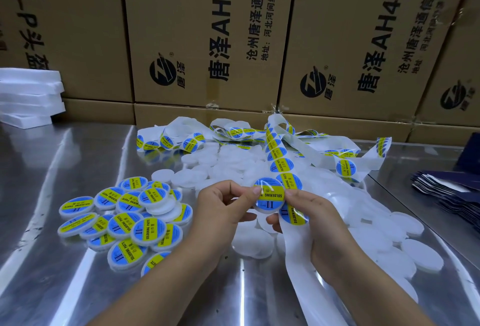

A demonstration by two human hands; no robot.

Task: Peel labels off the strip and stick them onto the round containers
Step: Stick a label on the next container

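Both hands held one round container (267, 207) just above the surface (65, 159) — the left hand (220, 206) pinched its rim, and the right hand (315, 212) pinched its label (271, 193) flat, the strip (279, 164) trailing beneath. Sticking step, I judged — next came smoothing, then the labelled pile (124, 218).

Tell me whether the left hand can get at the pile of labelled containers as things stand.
Probably yes: the labelled pile lies beside the left hand with nothing between. But that hand pinches the container being labelled, so it must release first.
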